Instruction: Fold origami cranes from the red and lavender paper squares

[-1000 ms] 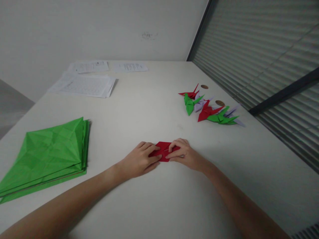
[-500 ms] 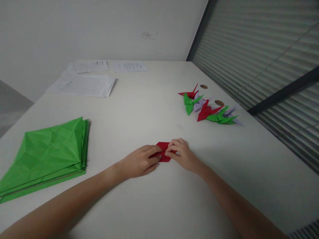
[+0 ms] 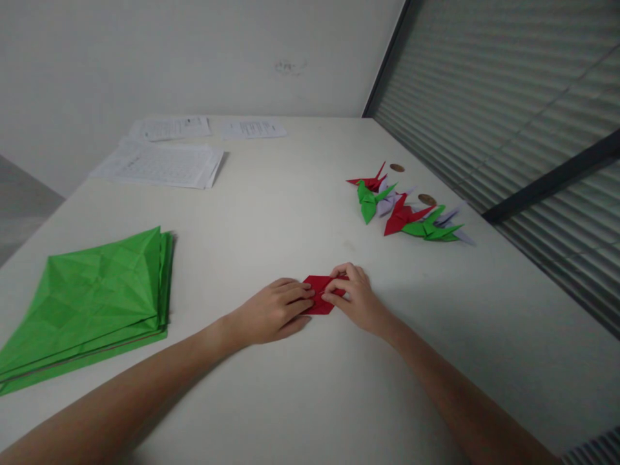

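Note:
A small folded piece of red origami paper (image 3: pixel 318 309) lies on the white table in front of me, its two ends partly under my hands. My left hand (image 3: pixel 278 311) rests on its left end with the fingers stretched out flat, the thumb apart on the table side. At the right end, my right hand (image 3: pixel 354 298) pinches the paper between thumb and fingers. The fingertips hide the exact fold being touched.
A stack of creased green paper (image 3: pixel 101 284) lies at left. Green, red and pale purple folded cranes (image 3: pixel 400 216) stand in a cluster at right, near two brown discs (image 3: pixel 427 199). Printed sheets (image 3: pixel 165 166) lie at the far left. Window blinds (image 3: pixel 508 97) border the right side.
My left fingers have flattened over the paper's left end, away from the thumb. My right fingers have shifted slightly and still pinch the right end.

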The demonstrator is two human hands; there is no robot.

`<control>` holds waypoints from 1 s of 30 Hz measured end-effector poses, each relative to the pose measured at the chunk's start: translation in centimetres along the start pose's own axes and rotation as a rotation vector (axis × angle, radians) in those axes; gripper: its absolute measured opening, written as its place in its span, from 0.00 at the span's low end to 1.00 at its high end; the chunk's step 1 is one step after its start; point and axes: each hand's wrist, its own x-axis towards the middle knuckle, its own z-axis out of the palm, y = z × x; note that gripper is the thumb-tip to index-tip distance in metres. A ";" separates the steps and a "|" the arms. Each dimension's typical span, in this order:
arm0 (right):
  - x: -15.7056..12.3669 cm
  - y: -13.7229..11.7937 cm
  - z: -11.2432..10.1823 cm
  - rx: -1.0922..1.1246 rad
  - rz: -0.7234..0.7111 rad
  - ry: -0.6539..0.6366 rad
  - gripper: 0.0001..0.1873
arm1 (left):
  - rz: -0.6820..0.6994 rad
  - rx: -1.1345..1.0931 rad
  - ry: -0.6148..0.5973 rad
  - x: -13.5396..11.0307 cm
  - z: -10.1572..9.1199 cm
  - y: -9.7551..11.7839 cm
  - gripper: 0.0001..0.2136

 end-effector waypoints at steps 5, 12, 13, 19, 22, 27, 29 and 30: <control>0.0 0.3 -0.2 0.001 -0.032 -0.051 0.07 | -0.003 0.035 -0.025 0.0 0.2 0.0 0.10; -0.3 -0.3 0.8 0.016 0.048 0.088 0.10 | 0.003 -0.012 -0.017 -0.1 0.1 -0.3 0.11; -0.3 -0.3 0.9 0.021 0.052 0.108 0.10 | 0.000 -0.011 -0.016 -0.1 0.1 -0.3 0.11; -0.5 -0.4 1.3 0.007 0.044 0.169 0.10 | -0.021 -0.036 0.009 -0.1 -0.1 -0.2 0.09; -0.4 -0.5 1.3 -0.015 0.032 0.175 0.10 | -0.023 -0.032 -0.010 -0.1 -0.1 -0.2 0.08; -0.3 -0.4 1.2 -0.055 0.034 0.185 0.13 | -0.004 -0.005 -0.038 -0.2 -0.1 -0.3 0.08; -0.3 -0.3 1.2 -0.073 0.038 0.173 0.13 | -0.001 -0.003 -0.045 -0.2 -0.1 -0.3 0.08; -0.3 -0.3 1.2 -0.085 0.039 0.166 0.13 | -0.004 -0.003 -0.045 -0.1 -0.2 -0.3 0.08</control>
